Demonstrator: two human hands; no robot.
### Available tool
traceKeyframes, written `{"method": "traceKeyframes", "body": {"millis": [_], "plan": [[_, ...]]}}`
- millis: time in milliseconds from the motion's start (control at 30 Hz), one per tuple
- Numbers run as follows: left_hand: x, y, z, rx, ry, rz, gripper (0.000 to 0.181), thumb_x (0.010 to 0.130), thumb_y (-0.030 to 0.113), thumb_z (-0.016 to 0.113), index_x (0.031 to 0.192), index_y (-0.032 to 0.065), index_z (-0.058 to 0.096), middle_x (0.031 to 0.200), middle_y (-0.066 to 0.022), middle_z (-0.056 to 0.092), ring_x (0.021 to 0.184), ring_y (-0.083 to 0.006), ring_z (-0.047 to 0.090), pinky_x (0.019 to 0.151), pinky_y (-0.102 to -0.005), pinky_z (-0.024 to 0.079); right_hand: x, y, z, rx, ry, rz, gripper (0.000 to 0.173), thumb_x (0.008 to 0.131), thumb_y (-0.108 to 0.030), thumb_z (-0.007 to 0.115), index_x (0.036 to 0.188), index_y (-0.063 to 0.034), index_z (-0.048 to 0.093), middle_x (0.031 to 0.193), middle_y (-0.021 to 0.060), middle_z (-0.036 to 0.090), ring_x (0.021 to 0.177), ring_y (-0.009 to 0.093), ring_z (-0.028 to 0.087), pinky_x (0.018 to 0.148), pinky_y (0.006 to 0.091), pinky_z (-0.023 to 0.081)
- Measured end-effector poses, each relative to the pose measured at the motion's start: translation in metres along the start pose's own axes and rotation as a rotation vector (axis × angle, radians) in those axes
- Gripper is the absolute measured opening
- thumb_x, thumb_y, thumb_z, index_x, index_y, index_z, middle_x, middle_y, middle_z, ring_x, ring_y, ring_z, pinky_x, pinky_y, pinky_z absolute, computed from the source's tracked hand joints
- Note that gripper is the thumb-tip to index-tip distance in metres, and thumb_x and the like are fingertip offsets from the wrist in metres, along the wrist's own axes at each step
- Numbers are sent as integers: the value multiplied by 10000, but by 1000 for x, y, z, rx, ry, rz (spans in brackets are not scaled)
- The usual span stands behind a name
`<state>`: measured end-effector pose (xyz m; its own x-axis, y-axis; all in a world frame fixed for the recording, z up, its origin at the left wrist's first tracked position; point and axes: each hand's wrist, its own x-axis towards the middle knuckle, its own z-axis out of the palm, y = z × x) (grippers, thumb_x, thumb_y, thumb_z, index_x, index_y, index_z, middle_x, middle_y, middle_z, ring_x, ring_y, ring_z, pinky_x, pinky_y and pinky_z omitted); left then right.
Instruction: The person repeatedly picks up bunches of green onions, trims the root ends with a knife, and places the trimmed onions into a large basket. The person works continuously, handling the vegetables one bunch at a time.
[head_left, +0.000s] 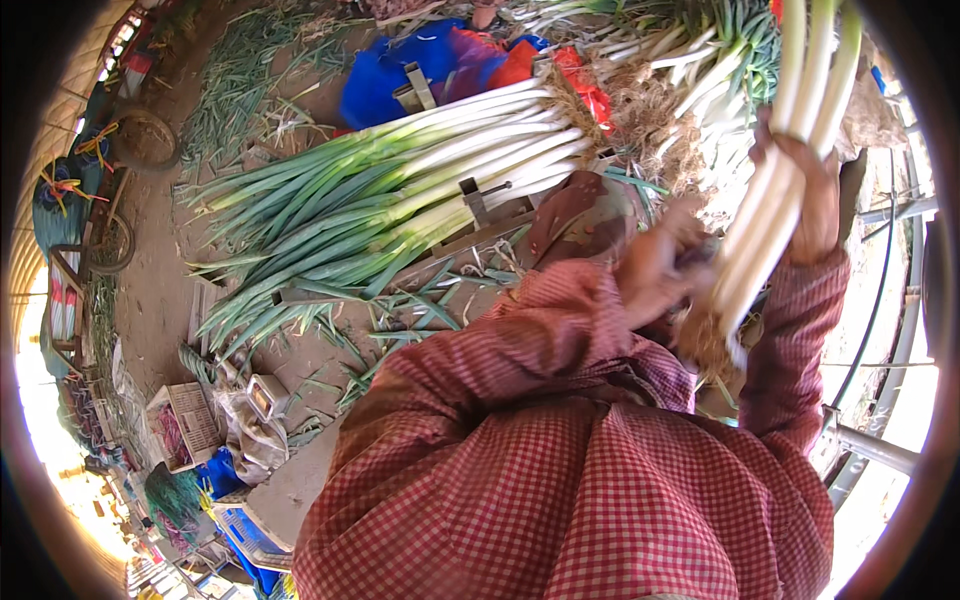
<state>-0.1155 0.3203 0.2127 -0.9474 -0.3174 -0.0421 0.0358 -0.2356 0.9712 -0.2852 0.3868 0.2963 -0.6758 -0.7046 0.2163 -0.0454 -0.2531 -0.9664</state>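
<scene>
My right hand (810, 172) is wrapped around a few long white-stemmed leeks (765, 217), held slantwise at my right side. Their hairy roots (709, 337) hang down near my lap, and their upper ends run out of view at the top. Beside the lower stems is my left hand (664, 259), blurred; I cannot tell whether its fingers touch them. Before me a large pile of leeks (420, 172) lies across a low metal frame (480, 232), roots to the right and green leaves to the left. Part of the frame is hidden under the leaves.
Behind the pile are blue sheeting (367, 82) and red sheeting (517, 71). More leeks (697, 60) lie at the upper right, cut leaves (232, 82) at the upper left. A plastic crate (199, 420) stands at lower left; metal pipes (874, 446) run along my right.
</scene>
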Motion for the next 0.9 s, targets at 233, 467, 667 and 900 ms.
{"method": "traceKeyframes", "body": {"millis": [233,467,667,900], "plan": [[-73,-31,-172,316,820,184,323,829,34,614,1138,28,523,945,-86,623,921,-188,603,826,-294,487,124,60,164,-829,-174,-890,563,745,45,518,1284,-72,403,949,122,581,807,197,564,696,317,472],[-95,-65,-260,806,1045,51,375,779,-2,615,1142,42,531,976,-127,612,933,-271,594,832,-351,461,156,324,247,-1192,-699,-980,794,744,60,495,1424,-295,288,1003,107,463,948,248,497,863,388,428],[-50,-63,-339,1419,993,35,351,798,114,630,1138,68,552,1122,-136,569,1070,-330,506,925,-410,385,146,391,238,-1047,-824,-502,745,662,-29,605,1356,-197,393,1129,99,490,1077,297,444,952,421,335],[-5,-76,-433,1754,541,-317,427,786,313,649,1173,151,565,1152,-103,555,1137,-289,482,1018,-418,301,171,391,228,-788,-942,-382,715,574,-253,750,1251,-221,523,1121,149,537,1081,353,477,922,463,353]]}}
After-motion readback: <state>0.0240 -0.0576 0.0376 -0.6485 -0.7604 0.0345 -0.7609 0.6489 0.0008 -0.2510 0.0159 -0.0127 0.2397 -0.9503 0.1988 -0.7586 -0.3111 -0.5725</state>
